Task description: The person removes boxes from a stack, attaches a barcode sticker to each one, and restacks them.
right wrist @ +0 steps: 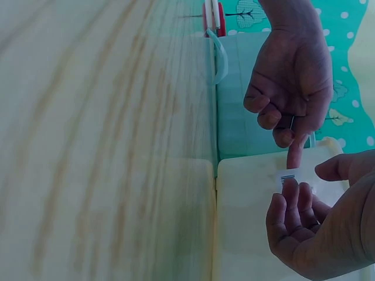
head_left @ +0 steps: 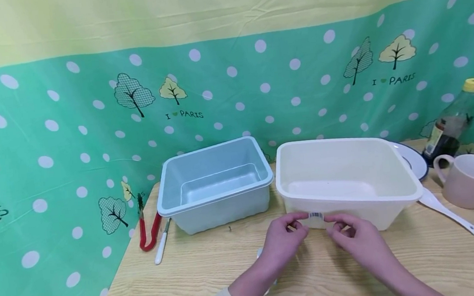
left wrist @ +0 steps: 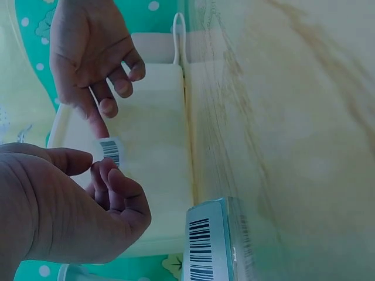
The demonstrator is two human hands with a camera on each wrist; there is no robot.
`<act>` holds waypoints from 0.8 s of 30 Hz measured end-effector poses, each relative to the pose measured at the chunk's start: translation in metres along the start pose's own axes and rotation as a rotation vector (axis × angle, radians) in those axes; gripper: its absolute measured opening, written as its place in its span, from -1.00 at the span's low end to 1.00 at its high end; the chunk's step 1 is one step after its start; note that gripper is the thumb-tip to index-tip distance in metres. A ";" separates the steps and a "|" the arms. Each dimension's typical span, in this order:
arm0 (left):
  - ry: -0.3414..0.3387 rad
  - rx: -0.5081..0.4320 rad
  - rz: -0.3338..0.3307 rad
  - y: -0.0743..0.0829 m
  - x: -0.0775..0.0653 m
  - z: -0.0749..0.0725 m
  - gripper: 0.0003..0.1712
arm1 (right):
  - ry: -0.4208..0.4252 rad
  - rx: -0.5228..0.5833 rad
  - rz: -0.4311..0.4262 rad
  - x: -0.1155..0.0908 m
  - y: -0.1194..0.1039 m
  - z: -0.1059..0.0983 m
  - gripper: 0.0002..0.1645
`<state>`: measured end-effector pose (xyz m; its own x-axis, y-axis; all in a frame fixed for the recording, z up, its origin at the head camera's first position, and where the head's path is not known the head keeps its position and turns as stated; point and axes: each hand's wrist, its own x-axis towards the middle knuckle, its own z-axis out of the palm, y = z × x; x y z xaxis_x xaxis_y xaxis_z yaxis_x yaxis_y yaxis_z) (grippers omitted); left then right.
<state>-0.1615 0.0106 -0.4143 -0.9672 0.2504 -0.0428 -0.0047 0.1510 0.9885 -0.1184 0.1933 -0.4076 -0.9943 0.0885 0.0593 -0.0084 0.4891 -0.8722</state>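
A small white barcode label [head_left: 316, 216] sits on the front wall of a white plastic bin [head_left: 350, 207]. My left hand [head_left: 283, 240] reaches its left end with an extended index finger, the thumb below and apart from the bin. From the other side, my right hand [head_left: 359, 238] touches the label's right end with its index fingertip. The other fingers of both hands are loosely bent, and nothing shows inside either palm. In the left wrist view the label [left wrist: 110, 151] lies flat between the two hands.
Left of the white bin stands a light blue bin [head_left: 221, 209]. Red-handled tongs [head_left: 147, 244] and a white-handled knife [head_left: 162, 245] lie beside it. To the right are a plate [head_left: 414, 159], white spoon [head_left: 451, 215], pink mug [head_left: 473, 182] and sauce bottle [head_left: 449, 127]. A barcoded box [left wrist: 205, 243] lies near my left wrist.
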 end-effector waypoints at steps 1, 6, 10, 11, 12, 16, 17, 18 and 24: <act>0.000 -0.003 -0.002 0.000 0.000 0.000 -0.65 | -0.001 -0.004 0.005 0.000 0.000 0.000 -0.61; -0.005 0.001 -0.003 0.001 -0.001 0.000 -0.63 | -0.012 -0.014 0.024 0.000 -0.002 -0.001 -0.58; -0.004 0.018 -0.005 0.002 -0.002 -0.001 -0.62 | -0.016 -0.027 0.035 -0.001 -0.002 -0.002 -0.53; -0.001 0.024 -0.003 0.002 -0.002 -0.001 -0.62 | -0.014 -0.032 0.038 -0.001 -0.002 -0.002 -0.51; 0.004 0.034 0.001 0.002 -0.002 -0.002 -0.62 | -0.012 -0.038 0.039 -0.001 -0.002 -0.002 -0.50; 0.031 0.079 0.036 0.001 -0.002 -0.003 -0.65 | -0.008 -0.050 0.045 -0.001 -0.002 -0.003 -0.50; 0.029 0.086 0.044 0.001 -0.002 -0.003 -0.65 | -0.007 -0.052 0.047 -0.001 -0.002 -0.003 -0.50; 0.024 0.092 0.050 0.001 -0.001 -0.003 -0.66 | -0.008 -0.054 0.050 -0.001 -0.002 -0.003 -0.50; -0.057 0.105 0.062 0.001 -0.001 -0.003 -0.64 | -0.018 -0.063 0.066 0.000 -0.001 -0.006 -0.51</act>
<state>-0.1610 0.0072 -0.4131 -0.9489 0.3155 0.0065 0.0839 0.2323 0.9690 -0.1181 0.1978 -0.4035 -0.9942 0.1073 -0.0062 0.0631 0.5363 -0.8417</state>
